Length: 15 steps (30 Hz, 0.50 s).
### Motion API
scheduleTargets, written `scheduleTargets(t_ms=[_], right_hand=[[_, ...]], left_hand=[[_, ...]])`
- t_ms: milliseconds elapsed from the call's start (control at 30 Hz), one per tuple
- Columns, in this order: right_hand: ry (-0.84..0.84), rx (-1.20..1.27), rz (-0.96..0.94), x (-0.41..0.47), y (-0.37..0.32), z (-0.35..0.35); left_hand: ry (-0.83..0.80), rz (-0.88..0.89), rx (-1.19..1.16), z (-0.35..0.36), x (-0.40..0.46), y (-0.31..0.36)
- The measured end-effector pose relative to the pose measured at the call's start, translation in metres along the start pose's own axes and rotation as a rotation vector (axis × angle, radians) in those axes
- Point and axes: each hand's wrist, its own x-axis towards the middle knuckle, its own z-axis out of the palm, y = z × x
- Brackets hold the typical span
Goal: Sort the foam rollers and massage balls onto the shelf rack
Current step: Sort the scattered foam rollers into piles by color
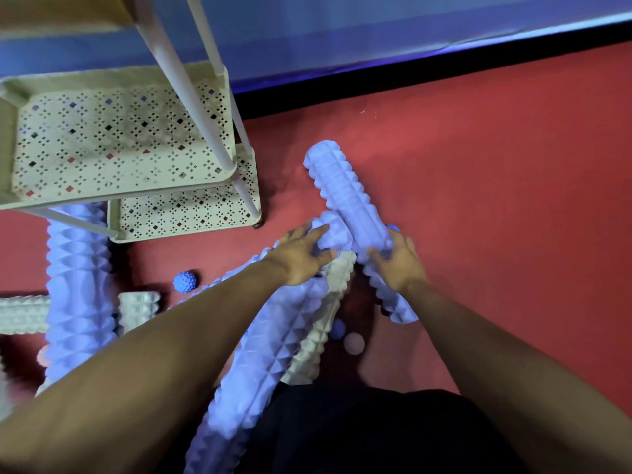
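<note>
My left hand [302, 256] is laid over the upper end of a long lilac ridged foam roller [270, 340], fingers spread and curled onto its end cap; I would call it a loose grasp, not a tight clamp. My right hand [398, 263] wraps around the middle of a second lilac knobbed foam roller [345, 196], fingers folded over its top side, the roller running from the upper left down past my wrist to the floor near my right forearm. The two rollers meet just beside my fingertips, touching or nearly so; I cannot tell which. Under the left-hand roller lies a cream ridged foam roller [325, 323], partly hidden. Just below it sit two small pale balls [354, 343], blurred. A blue spiky massage ball [185, 281] rests on the red carpeted floor [496, 186] to the left of my left forearm. Farther left, a third lilac roller [80, 289] lies lengthwise, passing under the cream perforated metal shelf rack [119, 142], with short cream roller pieces [138, 311] beside it. The rack's visible tiers hold nothing. A dark baseboard [427, 68] runs along the wall behind.
</note>
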Motion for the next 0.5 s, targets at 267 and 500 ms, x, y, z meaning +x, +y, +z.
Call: scheduleTargets(t_ms=[267,500], right_hand=[[-0.069,-0.073,0.217,0.008,0.046,0.024],[0.098,0.074,0.094,0.009,0.046,0.019]], left_hand=[[-0.012,-0.02,0.003,0.0,-0.004,-0.005],[0.025,-0.051,-0.013,0.004,0.002,-0.014]])
